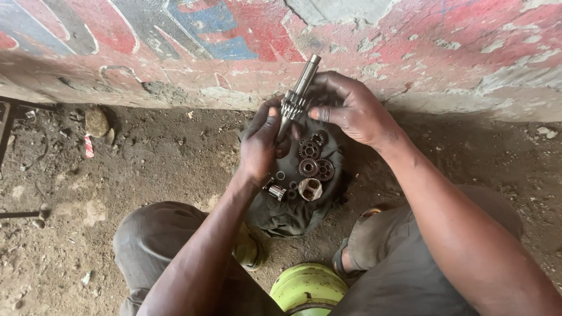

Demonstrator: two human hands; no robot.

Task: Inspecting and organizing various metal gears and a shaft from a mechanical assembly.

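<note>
Yellow-green container (308, 288) below, gear shaft (298, 93) tilted up-right in both hands.

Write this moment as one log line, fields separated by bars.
left hand: holds shaft | right hand: on gear | loose gears: on cloth | ground: dirt

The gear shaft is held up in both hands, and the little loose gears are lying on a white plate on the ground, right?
Not quite. The head view shows both hands, left and right, holding the gear shaft, but the loose gears lie on a dark, greasy cloth spread on the dirt, not on a white plate.
</note>
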